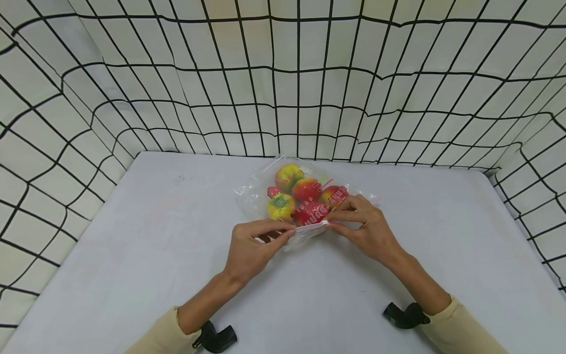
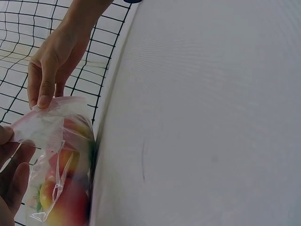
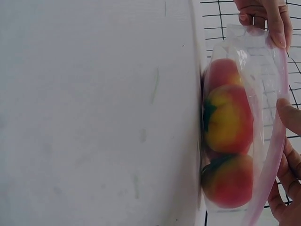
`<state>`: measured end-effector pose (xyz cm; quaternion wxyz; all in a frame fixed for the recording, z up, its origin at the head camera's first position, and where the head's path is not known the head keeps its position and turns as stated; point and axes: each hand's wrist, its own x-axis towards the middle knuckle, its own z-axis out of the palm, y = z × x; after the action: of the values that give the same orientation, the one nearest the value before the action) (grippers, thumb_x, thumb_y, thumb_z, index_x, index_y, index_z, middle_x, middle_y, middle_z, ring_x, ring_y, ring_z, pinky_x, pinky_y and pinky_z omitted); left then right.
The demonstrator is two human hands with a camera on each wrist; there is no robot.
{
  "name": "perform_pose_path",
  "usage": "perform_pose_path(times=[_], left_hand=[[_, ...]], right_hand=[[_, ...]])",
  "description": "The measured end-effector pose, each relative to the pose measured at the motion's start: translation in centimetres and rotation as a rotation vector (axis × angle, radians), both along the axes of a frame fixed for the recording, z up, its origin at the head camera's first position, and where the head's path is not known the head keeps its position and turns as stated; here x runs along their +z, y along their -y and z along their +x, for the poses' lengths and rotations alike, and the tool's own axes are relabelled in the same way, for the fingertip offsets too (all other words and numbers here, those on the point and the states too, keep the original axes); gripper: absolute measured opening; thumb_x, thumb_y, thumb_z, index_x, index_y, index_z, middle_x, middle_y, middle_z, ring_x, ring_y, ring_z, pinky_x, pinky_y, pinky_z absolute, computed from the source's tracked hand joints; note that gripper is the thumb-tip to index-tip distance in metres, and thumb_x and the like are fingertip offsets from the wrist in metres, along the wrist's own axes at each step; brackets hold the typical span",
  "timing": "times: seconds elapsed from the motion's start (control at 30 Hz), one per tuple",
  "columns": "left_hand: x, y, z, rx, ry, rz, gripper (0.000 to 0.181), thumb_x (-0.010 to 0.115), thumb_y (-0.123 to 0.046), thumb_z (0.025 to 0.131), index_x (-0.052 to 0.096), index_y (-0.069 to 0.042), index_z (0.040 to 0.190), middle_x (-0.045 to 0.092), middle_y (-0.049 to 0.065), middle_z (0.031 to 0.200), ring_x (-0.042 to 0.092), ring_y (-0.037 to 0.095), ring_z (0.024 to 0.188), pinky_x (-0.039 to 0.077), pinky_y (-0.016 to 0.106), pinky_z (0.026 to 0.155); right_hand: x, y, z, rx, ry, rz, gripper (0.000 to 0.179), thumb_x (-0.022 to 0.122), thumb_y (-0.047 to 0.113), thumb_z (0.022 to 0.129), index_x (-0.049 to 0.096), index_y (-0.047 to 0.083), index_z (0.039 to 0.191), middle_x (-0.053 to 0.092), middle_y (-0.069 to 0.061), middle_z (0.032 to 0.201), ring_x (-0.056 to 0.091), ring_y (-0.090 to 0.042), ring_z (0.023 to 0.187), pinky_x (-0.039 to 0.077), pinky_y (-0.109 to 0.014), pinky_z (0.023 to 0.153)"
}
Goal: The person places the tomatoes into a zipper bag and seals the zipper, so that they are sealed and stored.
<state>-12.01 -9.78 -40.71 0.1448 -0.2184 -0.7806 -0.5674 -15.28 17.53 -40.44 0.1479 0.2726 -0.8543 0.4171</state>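
A clear printed zip bag (image 1: 252,194) lies on the white table in the head view. Inside it are several red-and-yellow fruits (image 1: 307,189), some with green leafy patches; their exact kind is unclear. My left hand (image 1: 254,246) pinches the bag's near edge between thumb and fingers. Farther right along the same edge, my right hand (image 1: 369,228) pinches the closure strip by a small white slider (image 1: 325,222). The strip looks pink in the right wrist view, where the fruits (image 3: 229,120) show through the plastic. Both hands' fingertips are partly hidden in the wrist views.
The white table (image 1: 146,236) stretches out around the bag. Black grid netting (image 1: 298,88) over pale walls rises behind it and along both sides. A black wrist-worn device (image 1: 216,338) sits at the left sleeve, and another black device (image 1: 406,315) at the right.
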Motion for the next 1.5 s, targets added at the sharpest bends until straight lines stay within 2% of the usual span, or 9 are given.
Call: perform_pose_path(times=[0.23,0.9,1.23,1.5], left_hand=[[-0.1,0.0,0.0,0.000,-0.004,-0.006,0.017,0.085,-0.009,0.086,0.084,-0.012,0.103,0.083,0.004,0.097,0.073,0.007,0.072,0.061,0.023,0.063],[-0.1,0.4,0.0,0.007,0.004,-0.015,0.016,0.084,-0.013,0.087,0.084,-0.015,0.103,0.083,0.000,0.098,0.072,0.007,0.071,0.060,0.022,0.063],[-0.1,0.2,-0.1,0.001,0.007,-0.018,0.015,0.084,-0.012,0.087,0.084,-0.013,0.102,0.083,0.002,0.093,0.072,0.007,0.070,0.060,0.023,0.062],[-0.2,0.2,-0.2,0.000,0.017,-0.009,0.013,0.084,-0.013,0.088,0.083,-0.013,0.101,0.082,0.003,0.089,0.072,0.007,0.068,0.059,0.023,0.062]], right_hand=[[-0.1,-0.3,0.0,-0.021,0.026,0.013,0.027,0.090,0.005,0.076,0.085,0.015,0.101,0.069,0.003,0.096,0.052,-0.006,0.093,0.049,-0.033,0.070],[-0.2,-0.8,-0.2,-0.020,0.008,0.008,0.027,0.090,0.003,0.075,0.085,0.015,0.099,0.067,0.003,0.092,0.051,-0.006,0.090,0.045,-0.033,0.070],[-0.2,-1.4,-0.3,-0.057,0.026,0.043,0.029,0.090,0.006,0.077,0.085,0.017,0.103,0.067,0.004,0.093,0.052,-0.005,0.092,0.047,-0.033,0.071],[-0.3,-1.7,-0.4,-0.068,0.027,0.056,0.030,0.090,0.007,0.077,0.085,0.018,0.104,0.067,0.004,0.094,0.052,-0.005,0.093,0.046,-0.029,0.073]])
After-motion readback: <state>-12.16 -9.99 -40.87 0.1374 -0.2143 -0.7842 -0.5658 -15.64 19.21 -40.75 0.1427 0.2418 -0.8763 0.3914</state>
